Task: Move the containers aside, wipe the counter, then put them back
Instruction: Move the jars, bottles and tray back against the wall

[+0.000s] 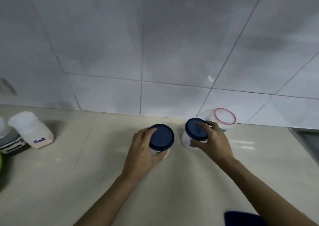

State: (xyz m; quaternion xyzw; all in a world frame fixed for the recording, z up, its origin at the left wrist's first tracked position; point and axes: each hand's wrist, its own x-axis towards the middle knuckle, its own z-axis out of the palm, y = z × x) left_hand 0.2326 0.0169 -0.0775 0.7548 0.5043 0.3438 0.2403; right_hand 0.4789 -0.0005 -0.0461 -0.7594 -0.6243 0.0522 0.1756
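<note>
Two upright blue-lidded jars stand side by side mid-tabletop (86, 174), each clamped in a grip: left hand (141, 154) on the left jar (161, 137), right hand (213, 140) on the right jar (196, 129).

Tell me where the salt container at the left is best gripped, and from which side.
Grip the salt container around its white body just under the cap, coming from the right, open-counter side. It looks tall and narrow, so a low-to-mid side wrap should steady it better than a pinch on the cap. A dark container crowds its left, leaving little finger room there.
</note>
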